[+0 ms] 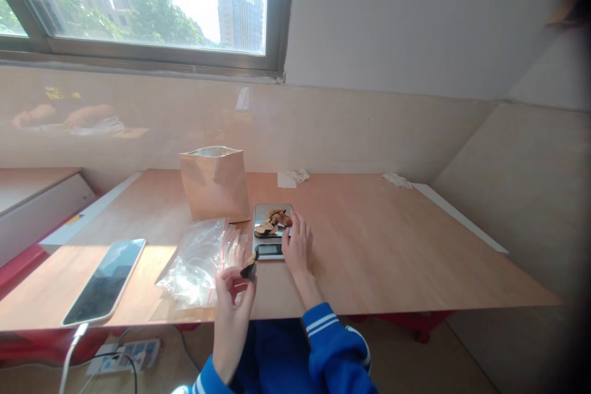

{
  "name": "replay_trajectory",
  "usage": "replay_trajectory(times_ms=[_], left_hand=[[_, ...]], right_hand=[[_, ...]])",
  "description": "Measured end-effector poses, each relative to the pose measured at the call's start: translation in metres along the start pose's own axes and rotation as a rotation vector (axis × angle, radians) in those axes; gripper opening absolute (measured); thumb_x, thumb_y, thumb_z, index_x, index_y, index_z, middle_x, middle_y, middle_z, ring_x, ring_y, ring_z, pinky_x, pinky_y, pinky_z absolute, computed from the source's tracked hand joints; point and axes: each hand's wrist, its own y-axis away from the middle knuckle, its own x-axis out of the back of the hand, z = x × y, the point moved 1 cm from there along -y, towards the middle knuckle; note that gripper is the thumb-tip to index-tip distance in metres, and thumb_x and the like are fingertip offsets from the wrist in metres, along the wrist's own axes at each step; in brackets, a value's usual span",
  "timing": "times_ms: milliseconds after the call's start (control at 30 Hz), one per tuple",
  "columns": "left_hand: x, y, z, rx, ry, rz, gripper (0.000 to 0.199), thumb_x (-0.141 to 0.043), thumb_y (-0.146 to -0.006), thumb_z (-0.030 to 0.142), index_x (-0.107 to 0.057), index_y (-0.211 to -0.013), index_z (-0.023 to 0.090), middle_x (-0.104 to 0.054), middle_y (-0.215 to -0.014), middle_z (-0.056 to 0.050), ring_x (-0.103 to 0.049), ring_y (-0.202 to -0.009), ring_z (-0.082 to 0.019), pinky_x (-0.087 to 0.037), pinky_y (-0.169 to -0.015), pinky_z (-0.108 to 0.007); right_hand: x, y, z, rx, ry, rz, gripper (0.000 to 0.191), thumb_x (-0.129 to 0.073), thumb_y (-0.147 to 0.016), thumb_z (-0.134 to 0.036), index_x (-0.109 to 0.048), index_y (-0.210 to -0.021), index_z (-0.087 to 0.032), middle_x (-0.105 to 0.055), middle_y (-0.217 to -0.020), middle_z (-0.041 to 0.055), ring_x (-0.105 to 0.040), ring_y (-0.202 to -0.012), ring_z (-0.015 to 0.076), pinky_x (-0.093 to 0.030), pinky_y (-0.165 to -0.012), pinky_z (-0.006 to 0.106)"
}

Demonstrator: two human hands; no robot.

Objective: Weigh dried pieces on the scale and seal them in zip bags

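Note:
My left hand (234,292) pinches a dark, curled dried slice (250,268) with a tan edge, in front of the scale. A small digital scale (269,251) stands on the table, its display facing me. Several brown and tan dried slices (273,221) lie heaped on its metal pan. At the right side of the scale is my right hand (299,243), fingers stretched out and thumb apart, the fingertips by the pan's edge next to the slices. Whether they touch a slice, I cannot tell. Clear zip bags (196,265) lie left of my left hand.
An open brown paper pouch (216,184) stands upright behind the clear bags. On the left a phone (105,283) lies with a white cable (71,351) plugged in. Crumpled tissues (299,176) rest along the wall. The wooden table's front edge (392,312) runs before me.

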Motion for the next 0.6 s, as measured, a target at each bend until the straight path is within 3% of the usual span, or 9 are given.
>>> replay_trajectory(times_ms=[167, 367, 500, 600], left_hand=[[0.002, -0.001, -0.004, 0.001, -0.005, -0.005, 0.030, -0.061, -0.081, 0.036, -0.045, -0.100, 0.021, -0.056, -0.096, -0.003, -0.061, -0.087, -0.017, -0.050, -0.074, -0.030], [0.001, -0.001, -0.002, 0.022, -0.019, -0.003, 0.031, -0.063, -0.079, 0.036, -0.047, -0.100, 0.021, -0.058, -0.094, -0.004, -0.061, -0.086, -0.017, -0.050, -0.073, -0.030], [0.002, -0.001, -0.002, 0.017, -0.020, 0.003, 0.030, -0.064, -0.078, 0.036, -0.048, -0.099, 0.020, -0.059, -0.093, -0.004, -0.062, -0.084, -0.017, -0.051, -0.072, -0.030], [0.000, 0.000, -0.003, -0.007, -0.033, -0.008, 0.028, -0.063, -0.079, 0.035, -0.048, -0.098, 0.021, -0.059, -0.092, -0.003, -0.062, -0.082, -0.016, -0.052, -0.073, -0.030]], right_hand=[[-0.002, 0.004, 0.010, -0.043, -0.036, -0.018, 0.033, -0.036, -0.092, -0.019, -0.059, -0.116, -0.018, -0.061, -0.121, 0.0105, -0.051, -0.108, 0.0228, -0.038, -0.091, 0.038], [0.002, 0.005, 0.009, -0.053, -0.090, 0.020, 0.035, -0.032, -0.093, -0.020, -0.059, -0.115, -0.017, -0.060, -0.119, 0.0134, -0.050, -0.111, 0.0238, -0.038, -0.091, 0.041], [0.016, 0.008, 0.003, -0.083, -0.184, 0.057, 0.032, -0.033, -0.094, -0.022, -0.060, -0.111, -0.019, -0.059, -0.117, 0.0133, -0.051, -0.111, 0.0229, -0.038, -0.092, 0.042], [0.033, 0.022, -0.006, -0.060, -0.376, -0.004, 0.028, -0.034, -0.095, -0.026, -0.060, -0.104, -0.020, -0.061, -0.108, 0.0102, -0.054, -0.105, 0.0214, -0.039, -0.094, 0.041]])
